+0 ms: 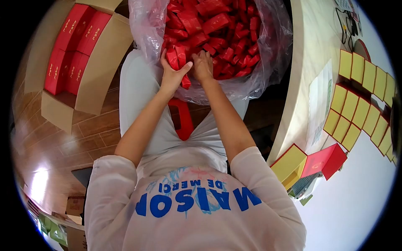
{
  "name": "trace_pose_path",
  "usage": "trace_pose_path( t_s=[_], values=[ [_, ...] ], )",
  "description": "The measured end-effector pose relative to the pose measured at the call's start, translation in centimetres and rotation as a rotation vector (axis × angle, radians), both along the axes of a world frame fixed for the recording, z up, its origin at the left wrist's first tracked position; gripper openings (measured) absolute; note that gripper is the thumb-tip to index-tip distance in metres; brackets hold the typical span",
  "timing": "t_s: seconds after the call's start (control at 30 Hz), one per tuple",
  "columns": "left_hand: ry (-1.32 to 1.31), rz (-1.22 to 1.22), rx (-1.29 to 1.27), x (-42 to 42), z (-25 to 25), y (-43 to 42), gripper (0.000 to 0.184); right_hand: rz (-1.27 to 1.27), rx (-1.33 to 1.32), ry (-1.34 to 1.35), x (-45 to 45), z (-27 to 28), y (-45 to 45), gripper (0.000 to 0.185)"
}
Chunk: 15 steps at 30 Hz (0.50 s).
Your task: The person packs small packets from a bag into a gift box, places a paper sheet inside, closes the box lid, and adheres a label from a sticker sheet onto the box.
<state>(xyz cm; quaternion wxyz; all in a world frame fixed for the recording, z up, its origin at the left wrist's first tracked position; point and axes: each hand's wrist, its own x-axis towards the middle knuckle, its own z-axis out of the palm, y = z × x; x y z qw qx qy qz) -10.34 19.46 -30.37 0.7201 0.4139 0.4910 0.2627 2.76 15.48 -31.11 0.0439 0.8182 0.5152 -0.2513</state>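
Between the thumb and fingers of my left hand (pixel 171 77) are several small red packets (pixel 178 58), held at the near left edge of a clear plastic bag (pixel 274 62). The bag is full of many similar red packets (pixel 217 23). Close by on the right, my right hand (pixel 203 65) reaches into the bag with its fingers bent down onto the packets. Its fingertips are partly hidden, so what they hold cannot be made out.
An open cardboard box (pixel 98 69) with large red boxes (pixel 69 62) stands at the left. Right of the bag is a pale table edge (pixel 299 71). Rows of yellow boxes with red edges (pixel 349 104) and an open red-and-yellow box (pixel 320 161) lie there. Below the bag is a red stool (pixel 184 121).
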Motion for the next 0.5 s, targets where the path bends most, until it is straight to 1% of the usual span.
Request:
trace_pose_path(
  t_s=[0.07, 0.1, 0.13, 0.17, 0.2, 0.27, 0.3, 0.33, 0.37, 0.4, 0.43, 0.47, 0.5],
  values=[
    [-0.033, -0.007, 0.017, 0.0, 1.0, 0.0, 0.096, -0.088, 0.159, -0.054, -0.2, -0.6, -1.4, 0.028],
    [-0.093, -0.023, -0.090, -0.1, 2.1, 0.3, 0.095, -0.090, 0.164, -0.063, -0.2, 0.3, -1.8, 0.028],
    [-0.151, -0.040, -0.196, -0.1, 3.0, 0.5, 0.095, -0.280, 0.261, 0.002, -0.4, 1.2, -2.3, 0.027],
    [-0.157, -0.043, -0.189, -0.2, 3.2, 0.3, 0.095, -0.469, 0.359, 0.071, -0.6, 2.4, -2.8, 0.026],
    [-0.178, -0.099, -0.155, -0.5, 3.3, 0.2, 0.094, -0.471, 0.367, 0.066, -0.6, 4.1, -3.1, 0.026],
    [-0.205, -0.173, -0.116, -0.8, 3.9, -0.6, 0.093, -0.558, 0.506, 0.328, -0.5, 7.6, -4.1, 0.034],
    [-0.175, -0.264, -0.034, -1.0, 4.7, -1.2, 0.091, -0.567, 0.519, 0.317, -0.9, 8.6, -4.7, 0.034],
    [-0.144, -0.355, 0.051, -1.2, 5.5, -1.9, 0.090, -0.593, 0.499, 0.385, -1.6, 9.5, -5.2, 0.040],
    [-0.152, -0.369, 0.061, -1.5, 6.4, -2.7, 0.090, -0.618, 0.478, 0.457, -2.3, 10.6, -5.7, 0.045],
    [-0.217, -0.381, 0.022, -1.7, 7.3, -3.5, 0.088, -0.610, 0.434, 0.617, -3.0, 12.9, -6.0, 0.056],
    [-0.278, -0.393, -0.015, -2.2, 8.3, -4.2, 0.087, -0.614, 0.453, 0.615, -3.0, 12.6, -6.8, 0.056],
    [-0.328, -0.406, -0.053, -2.9, 9.8, -4.5, 0.086, -0.587, 0.569, 0.730, -3.1, 11.7, -7.8, 0.057],
    [-0.324, -0.417, -0.039, -3.8, 10.4, -5.0, 0.086, -0.554, 0.684, 0.844, -3.8, 13.6, -7.5, 0.058]
  ],
)
